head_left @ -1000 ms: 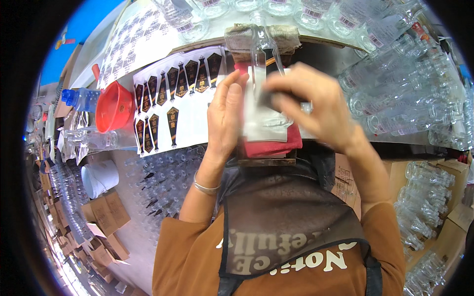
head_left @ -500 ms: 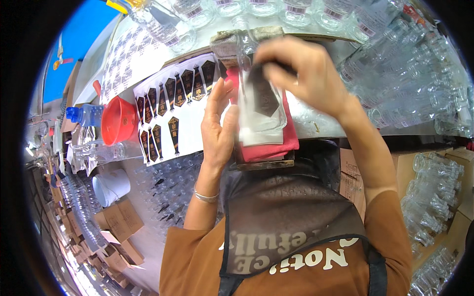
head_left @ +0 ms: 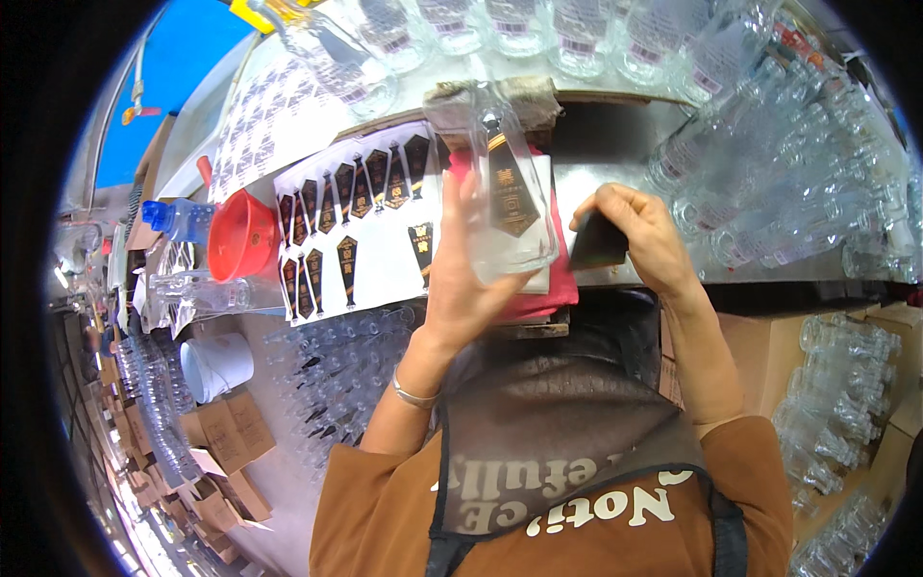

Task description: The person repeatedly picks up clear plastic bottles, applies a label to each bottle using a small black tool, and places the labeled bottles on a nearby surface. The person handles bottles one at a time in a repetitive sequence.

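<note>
My left hand (head_left: 457, 293) is closed around the lower part of a clear glass bottle (head_left: 532, 252), thumb across its base end. A dark, tie-shaped decal (head_left: 510, 188) with gold marks lies on the bottle's upper side. Beneath the bottle are a white cloth and a pink cloth (head_left: 565, 287), and its neck is by a cloth-wrapped rest (head_left: 447, 108). My right hand (head_left: 639, 236), to the right of the bottle and apart from it, pinches a dark flat scraper-like piece (head_left: 598, 240). Left of the bottle lies a white sheet (head_left: 375, 284) bearing several similar decals.
A red bowl (head_left: 221, 255) and a blue-capped plastic bottle (head_left: 180, 221) stand at the left. Glass bottles (head_left: 577, 48) line the far side, with many more (head_left: 740, 183) massed at the right. Below the table are a white bucket (head_left: 216, 367) and boxed bottles (head_left: 836, 385).
My right hand has moved off the bottle, down and right, with the dark piece. My left hand has closed on the bottle, which now appears raised and slightly tilted.
</note>
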Action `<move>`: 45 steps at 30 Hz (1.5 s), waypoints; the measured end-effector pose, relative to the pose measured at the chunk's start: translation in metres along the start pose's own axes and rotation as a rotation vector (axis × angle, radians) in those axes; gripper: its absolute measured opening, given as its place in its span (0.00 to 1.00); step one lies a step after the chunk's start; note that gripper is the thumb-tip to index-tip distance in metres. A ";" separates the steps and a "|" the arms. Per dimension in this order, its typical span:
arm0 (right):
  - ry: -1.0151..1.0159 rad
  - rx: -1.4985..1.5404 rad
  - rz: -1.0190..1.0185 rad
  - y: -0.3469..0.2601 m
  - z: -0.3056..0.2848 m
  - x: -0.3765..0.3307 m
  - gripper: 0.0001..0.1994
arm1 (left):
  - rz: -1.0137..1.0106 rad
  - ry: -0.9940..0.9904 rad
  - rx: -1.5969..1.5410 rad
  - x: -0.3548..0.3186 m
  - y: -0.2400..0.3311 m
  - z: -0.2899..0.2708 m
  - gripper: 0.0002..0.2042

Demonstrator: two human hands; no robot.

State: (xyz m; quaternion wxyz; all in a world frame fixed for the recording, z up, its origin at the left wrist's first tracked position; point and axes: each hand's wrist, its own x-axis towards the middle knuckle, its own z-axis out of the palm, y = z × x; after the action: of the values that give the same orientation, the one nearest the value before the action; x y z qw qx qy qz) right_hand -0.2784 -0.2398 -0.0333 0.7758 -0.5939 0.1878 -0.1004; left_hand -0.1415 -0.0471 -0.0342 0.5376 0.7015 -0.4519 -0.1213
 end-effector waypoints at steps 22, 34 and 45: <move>0.226 -0.897 -0.243 -0.009 0.027 -0.016 0.15 | -0.067 0.692 0.980 0.090 -0.148 -0.232 0.33; 0.389 -0.819 -0.263 0.004 0.006 -0.019 0.12 | 0.108 0.295 1.068 0.081 -0.110 -0.187 0.19; 0.080 -0.974 -0.339 0.006 0.041 -0.017 0.37 | -0.145 0.509 0.566 0.059 -0.112 -0.178 0.09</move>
State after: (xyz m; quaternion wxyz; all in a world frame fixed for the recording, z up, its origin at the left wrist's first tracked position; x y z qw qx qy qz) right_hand -0.2778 -0.1956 -0.0268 0.3747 -0.9040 0.1434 -0.1481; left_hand 0.0644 0.0239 -0.0422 0.4078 0.8598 -0.2690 0.1485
